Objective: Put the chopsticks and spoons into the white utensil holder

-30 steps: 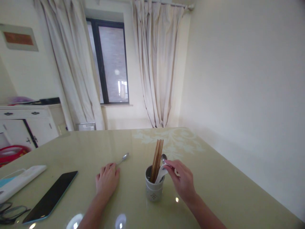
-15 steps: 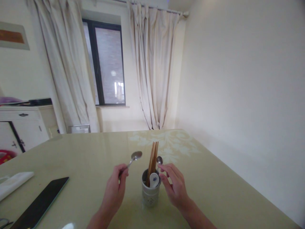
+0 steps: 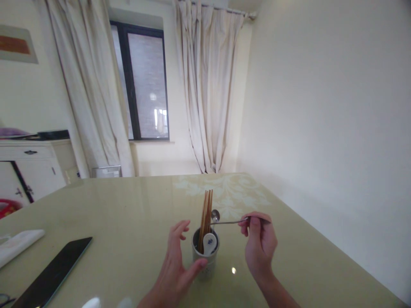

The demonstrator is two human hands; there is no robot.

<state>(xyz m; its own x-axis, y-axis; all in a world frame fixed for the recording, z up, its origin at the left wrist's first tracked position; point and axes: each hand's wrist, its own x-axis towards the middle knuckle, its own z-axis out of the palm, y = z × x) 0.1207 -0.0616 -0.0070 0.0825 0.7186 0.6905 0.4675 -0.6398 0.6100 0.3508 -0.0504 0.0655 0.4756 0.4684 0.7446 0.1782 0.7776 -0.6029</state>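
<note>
A pale cup (image 3: 211, 267) stands upright on the table, holding several brown chopsticks (image 3: 206, 216), a white ceramic spoon (image 3: 209, 244) with a blue mark and a metal spoon (image 3: 215, 214). Close to the cup's left side is my left hand (image 3: 178, 262), open, its thumb stretched across the cup's front; whether the thumb touches I cannot tell. To the right, my right hand (image 3: 260, 243) is closed on a second metal spoon (image 3: 228, 222) at its bowl end. That spoon's handle points left, level, its tip by the chopsticks above the rim.
On the glossy table (image 3: 135, 214), a dark flat tablet-like slab (image 3: 54, 273) and a white object (image 3: 21, 246) lie at the left. A wall (image 3: 321, 149) runs along the right edge. A white cabinet (image 3: 41, 169) stands beyond, at left.
The second metal spoon has passed from my left hand to my right, and its handle now points left. My left hand has opened and moved against or near the cup; my right hand has shifted right.
</note>
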